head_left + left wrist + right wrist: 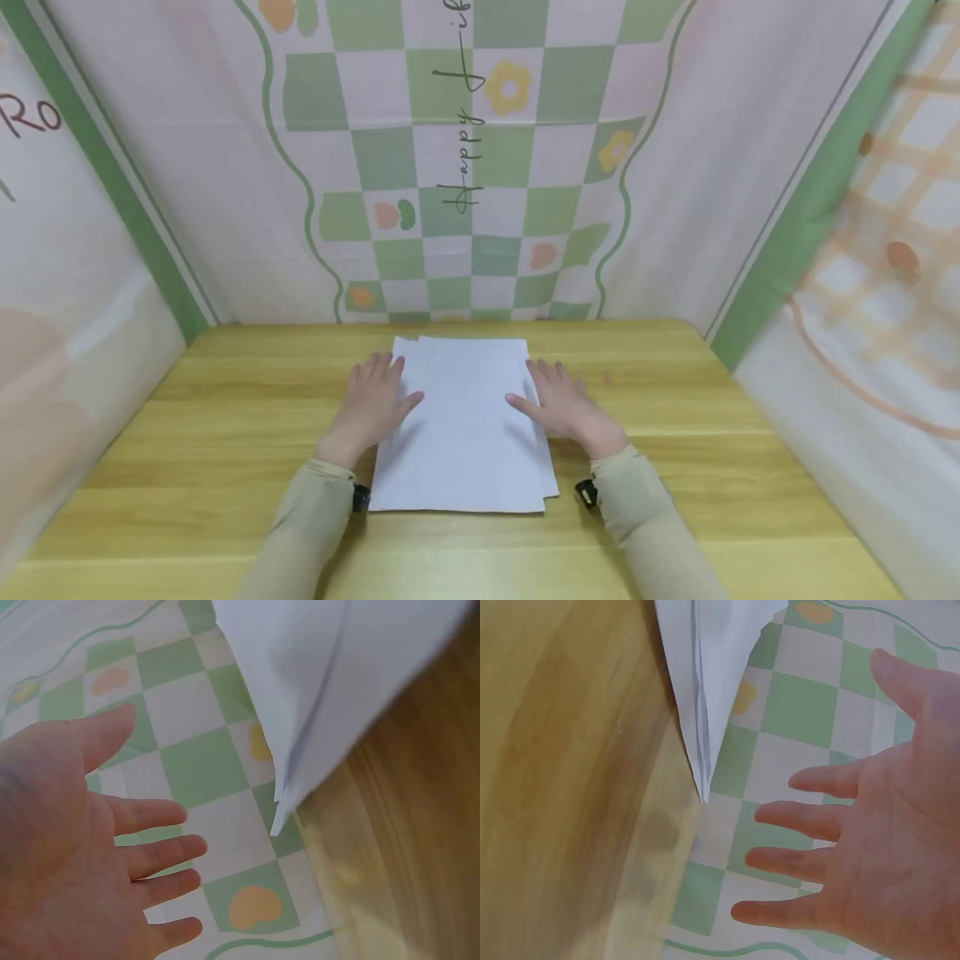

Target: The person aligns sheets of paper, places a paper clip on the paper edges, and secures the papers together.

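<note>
A small stack of white paper sheets (465,433) lies on the wooden table, its sheets slightly out of line at the upper left and lower right corners. By the left side of the stack is my left hand (371,408), fingers spread and thumb over the paper. My right hand (561,406) mirrors it on the right side. In the left wrist view, the left palm (67,855) faces the paper edges (300,690) with a gap between. The right wrist view likewise has the right hand (877,832) spread, apart from the sheets (701,690).
The yellow wooden table (225,433) reaches back to a curtain (465,167) with green and white checks. Patterned side curtains (885,275) flank it left and right. Each wrist wears a small black device (587,493).
</note>
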The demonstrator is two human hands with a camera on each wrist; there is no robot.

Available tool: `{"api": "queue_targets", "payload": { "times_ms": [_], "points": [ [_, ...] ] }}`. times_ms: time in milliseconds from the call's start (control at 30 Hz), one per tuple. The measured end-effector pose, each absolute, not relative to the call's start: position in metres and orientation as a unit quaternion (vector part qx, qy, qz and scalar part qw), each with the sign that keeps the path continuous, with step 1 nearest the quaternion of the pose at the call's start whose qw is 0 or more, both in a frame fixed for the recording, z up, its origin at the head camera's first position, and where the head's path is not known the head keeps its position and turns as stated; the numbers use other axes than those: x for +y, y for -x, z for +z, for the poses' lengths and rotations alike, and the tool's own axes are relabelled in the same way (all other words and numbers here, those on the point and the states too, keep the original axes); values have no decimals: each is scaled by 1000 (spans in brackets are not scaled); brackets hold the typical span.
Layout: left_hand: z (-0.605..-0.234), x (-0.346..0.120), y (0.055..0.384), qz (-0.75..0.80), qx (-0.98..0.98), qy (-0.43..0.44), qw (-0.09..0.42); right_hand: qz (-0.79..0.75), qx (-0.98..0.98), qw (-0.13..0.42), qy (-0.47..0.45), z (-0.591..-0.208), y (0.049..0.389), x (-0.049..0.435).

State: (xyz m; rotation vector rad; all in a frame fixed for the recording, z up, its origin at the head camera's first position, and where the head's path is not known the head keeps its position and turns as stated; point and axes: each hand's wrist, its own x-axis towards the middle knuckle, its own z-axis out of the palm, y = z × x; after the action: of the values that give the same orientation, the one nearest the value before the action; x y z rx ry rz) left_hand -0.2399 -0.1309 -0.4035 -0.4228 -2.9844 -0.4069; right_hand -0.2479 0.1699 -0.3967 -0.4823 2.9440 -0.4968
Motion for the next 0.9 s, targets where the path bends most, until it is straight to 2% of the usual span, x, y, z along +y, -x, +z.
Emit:
{"api": "queue_targets", "payload": {
  "times_ms": [300,667,900],
  "points": [
    [-407,-142,240,-118,-985,122,27,-151,974,83,144,-401,250,168],
    [-408,-143,241,-106,-988,111,-8,-137,973,145,118,-403,251,165],
    [-409,-145,241,-112,-987,109,-40,-119,976,147,109,-406,253,165]
  ]
}}
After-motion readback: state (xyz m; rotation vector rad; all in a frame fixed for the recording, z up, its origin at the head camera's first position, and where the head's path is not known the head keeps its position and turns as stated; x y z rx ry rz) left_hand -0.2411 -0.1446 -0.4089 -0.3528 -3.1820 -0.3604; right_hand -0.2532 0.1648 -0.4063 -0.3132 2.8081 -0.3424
